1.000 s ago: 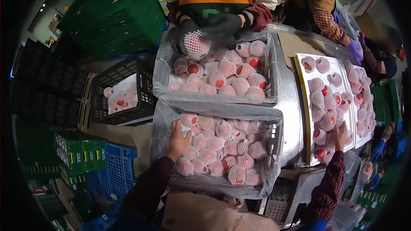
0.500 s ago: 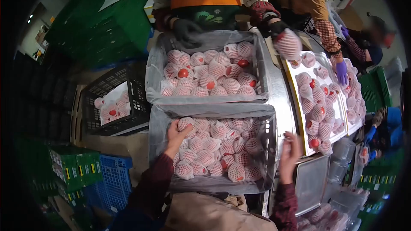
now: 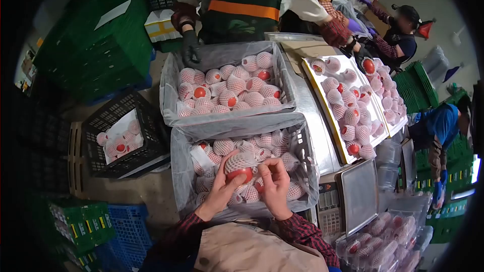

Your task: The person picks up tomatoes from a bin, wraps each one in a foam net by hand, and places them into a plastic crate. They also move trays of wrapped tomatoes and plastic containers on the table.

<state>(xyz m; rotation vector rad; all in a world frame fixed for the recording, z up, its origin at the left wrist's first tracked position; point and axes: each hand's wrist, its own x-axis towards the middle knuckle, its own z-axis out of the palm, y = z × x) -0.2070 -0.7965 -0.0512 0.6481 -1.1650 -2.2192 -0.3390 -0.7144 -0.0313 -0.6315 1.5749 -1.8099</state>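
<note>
Above the lower lined crate (image 3: 175,171), my left hand (image 3: 221,191) holds a red fruit (image 3: 239,174) partly covered by a white foam net. My right hand (image 3: 275,184) is beside it, thumb and fingertips pinched at the right edge of the net; what exactly they grip is too small to make out. Many netted fruits (image 3: 223,146) fill the crate under both hands. Just beyond it stands the upper lined crate (image 3: 227,121), also full of netted fruit.
A co-worker's gloved hand (image 3: 364,60) is over a white tray (image 3: 327,121) of netted fruit at the right. A black crate (image 3: 121,136) stands left. A scale (image 3: 359,196) is right of my hands. Green crates (image 3: 85,226) and a blue crate (image 3: 128,226) sit lower left.
My left hand has moved right and lifted a fruit. My right hand has come in from the right side to meet it. The view has shifted, and the co-worker's hand reaches the tray.
</note>
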